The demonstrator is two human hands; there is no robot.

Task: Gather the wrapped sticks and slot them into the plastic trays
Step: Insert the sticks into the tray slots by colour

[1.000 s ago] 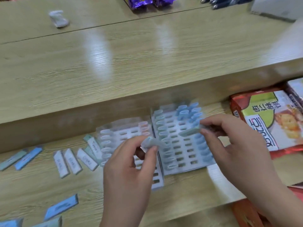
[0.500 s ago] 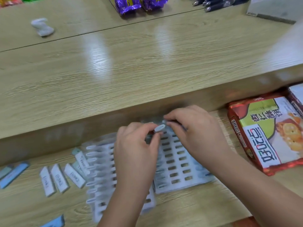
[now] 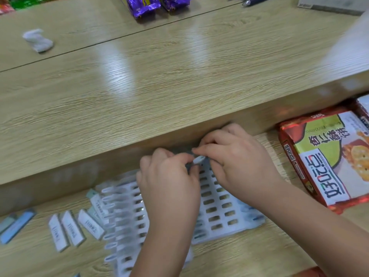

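You have two trays on the wood-grain table (image 3: 249, 254), side by side and touching. The left tray (image 3: 123, 214) and the right tray (image 3: 223, 214) are thin, pale moulded plastic, punched with rows of small oblong slots, and your wrists hide much of both. Your left hand (image 3: 165, 182) and right hand (image 3: 233, 162) meet at 12 o'clock of the right tray, at its far edge. Each grip is closed by thumb and forefinger on one wrapped stick (image 3: 198, 160), a small pale sliver tilted between the fingertips. Whether its tip already sits in a slot is hidden. At 9 o'clock of the left tray lie three white sticks (image 3: 72, 228), flat paper-wrapped oblongs with printed lettering too blurred to read. Two more sticks (image 3: 96, 204) touch that tray's edge, partly overlapping. Farther toward 9 o'clock, two bluish sticks (image 3: 17, 224) are smeared by blur. At 3 o'clock of your hands is one glossy red-and-green cracker packet (image 3: 327, 162), with a second pack (image 3: 364, 108) cut off by the frame beyond it. On the raised top at 12 o'clock are two shiny purple wrappers (image 3: 143, 5), both cropped. At 10 o'clock sits one crumpled white wad (image 3: 38, 40).
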